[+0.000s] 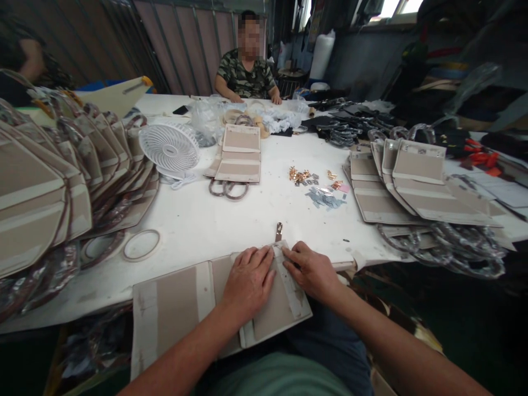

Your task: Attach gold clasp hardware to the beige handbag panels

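I see the fingers of the left hand (248, 279) lying flat on a beige panel (177, 308), thumb set apart, gripping nothing. The fingers of the right hand (311, 270) are bent, tips on the pale strip (292, 290) near the far corner; I cannot tell whether they pinch anything. The beige panel lies across the desk's (198, 220) near edge, a brown tab (279, 233) sticking out past its far side. Beyond, I have grey plates (325, 199) and gold-coloured pieces (297, 175) loose on the desk, then a folded panel (241, 140) with handles (236, 197), a white fan (170, 147) to its left. Stacked panels stand at left (109, 151) and right (421, 179), a tape ring (141, 258) near the left ones. Across the desk sits a person in camouflage (247, 74).
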`<state>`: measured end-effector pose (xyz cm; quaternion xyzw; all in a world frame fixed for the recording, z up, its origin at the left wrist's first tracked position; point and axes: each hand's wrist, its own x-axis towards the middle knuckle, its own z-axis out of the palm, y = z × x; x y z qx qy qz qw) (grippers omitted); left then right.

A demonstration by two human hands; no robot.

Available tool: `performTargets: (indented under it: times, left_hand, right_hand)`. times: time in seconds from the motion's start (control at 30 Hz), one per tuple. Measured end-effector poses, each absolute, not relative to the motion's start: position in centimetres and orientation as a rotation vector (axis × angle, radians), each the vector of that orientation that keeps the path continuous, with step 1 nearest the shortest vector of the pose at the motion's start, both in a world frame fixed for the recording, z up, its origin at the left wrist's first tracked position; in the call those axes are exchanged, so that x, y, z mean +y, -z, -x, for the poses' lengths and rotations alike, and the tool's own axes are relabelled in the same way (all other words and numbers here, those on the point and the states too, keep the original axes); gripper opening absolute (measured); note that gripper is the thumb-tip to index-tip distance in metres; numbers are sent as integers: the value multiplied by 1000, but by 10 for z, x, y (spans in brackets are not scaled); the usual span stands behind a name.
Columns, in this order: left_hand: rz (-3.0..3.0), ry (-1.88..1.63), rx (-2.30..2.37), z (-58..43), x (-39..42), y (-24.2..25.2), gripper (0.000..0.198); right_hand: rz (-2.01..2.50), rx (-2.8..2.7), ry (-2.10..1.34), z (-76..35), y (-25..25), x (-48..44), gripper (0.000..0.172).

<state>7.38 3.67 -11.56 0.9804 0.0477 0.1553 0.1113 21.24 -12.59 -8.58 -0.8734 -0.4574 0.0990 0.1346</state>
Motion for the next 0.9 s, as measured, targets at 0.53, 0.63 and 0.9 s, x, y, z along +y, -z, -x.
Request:
performTargets:
  times: [0.53, 0.63, 0.9]
  left_hand:
    - [-3029, -749, 82, -74, 45, 127, 45]
    - [-3046, -833, 60, -73, 49, 130, 46]
    - [-3101, -1027, -37, -75, 60, 138, 48]
  right_hand:
    - [2302, -1278, -306, -244, 69, -115, 21]
    - [2394, -1018, -222, -292, 63, -117, 26]
    - [2684, -556, -115, -424, 67, -129, 42]
